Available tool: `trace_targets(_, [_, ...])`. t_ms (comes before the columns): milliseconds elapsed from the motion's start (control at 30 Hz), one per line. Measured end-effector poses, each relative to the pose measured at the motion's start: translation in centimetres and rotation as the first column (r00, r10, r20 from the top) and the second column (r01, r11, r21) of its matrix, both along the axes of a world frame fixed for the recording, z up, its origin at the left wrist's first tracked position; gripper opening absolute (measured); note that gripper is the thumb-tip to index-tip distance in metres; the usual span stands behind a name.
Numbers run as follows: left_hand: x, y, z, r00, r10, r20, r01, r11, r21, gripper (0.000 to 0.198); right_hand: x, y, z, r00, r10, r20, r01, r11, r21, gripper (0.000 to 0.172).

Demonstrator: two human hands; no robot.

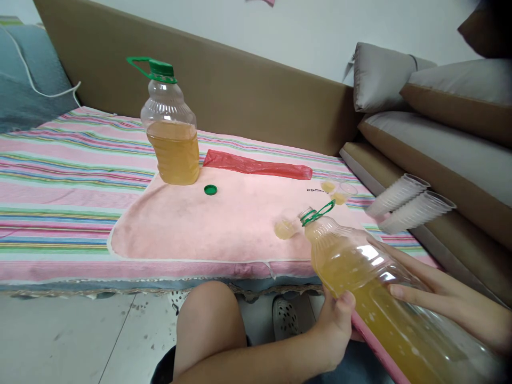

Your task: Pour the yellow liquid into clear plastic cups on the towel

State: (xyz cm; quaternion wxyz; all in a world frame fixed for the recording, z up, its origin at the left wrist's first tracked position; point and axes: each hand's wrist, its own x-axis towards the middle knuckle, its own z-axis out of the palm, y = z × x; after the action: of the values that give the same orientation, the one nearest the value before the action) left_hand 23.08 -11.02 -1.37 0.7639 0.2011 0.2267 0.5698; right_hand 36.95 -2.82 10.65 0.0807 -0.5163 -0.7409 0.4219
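Both hands hold a large clear plastic bottle of yellow liquid (360,277), uncapped and tilted. Its long axis runs from lower right up-left, the mouth near a small clear plastic cup (285,228) on the pink towel (208,224). Left hand (336,325) is wrapped around the underside; right hand (436,298) lies flat along the side, fingers apparently extended. The cup lies up-left of both hands, nearer the left.
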Motion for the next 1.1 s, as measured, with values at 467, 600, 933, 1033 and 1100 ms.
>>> trace_targets(467, [0.18, 0.07, 0.04, 1.0, 0.014, -0.002, -0.014, 1.0, -0.01, 0.11, -0.2, 0.07, 0.11, 1.0, -0.018, 0.014, 0.018, 1.0, -0.018, 0.086])
trace_targets(600, [0.28, 0.1, -0.01, 1.0, 0.024, 0.003, -0.024, 1.0, -0.006, 0.109, -0.35, -0.11, 0.13, 0.999, -0.04, 0.032, 0.04, 0.999, 0.004, 0.086])
trace_targets(933, [0.21, -0.06, -0.38, 1.0, 0.031, -0.008, -0.03, 0.999, 0.03, 0.101, -0.45, -0.17, 0.19, 0.999, -0.054, 0.001, 0.054, 0.998, 0.031, 0.081])
trace_targets(1033, [-0.1, 0.22, -0.09, 0.998, 0.054, 0.011, -0.055, 0.997, 0.046, 0.099, -0.38, -0.05, 0.19, 0.998, -0.064, 0.01, 0.063, 0.997, 0.042, 0.083])
trace_targets(1100, [-0.45, 0.63, 0.25, 0.995, 0.096, 0.017, -0.097, 0.993, 0.074, 0.099, -0.44, 0.05, 0.23, 0.998, -0.065, 0.011, 0.065, 0.997, 0.044, 0.083])
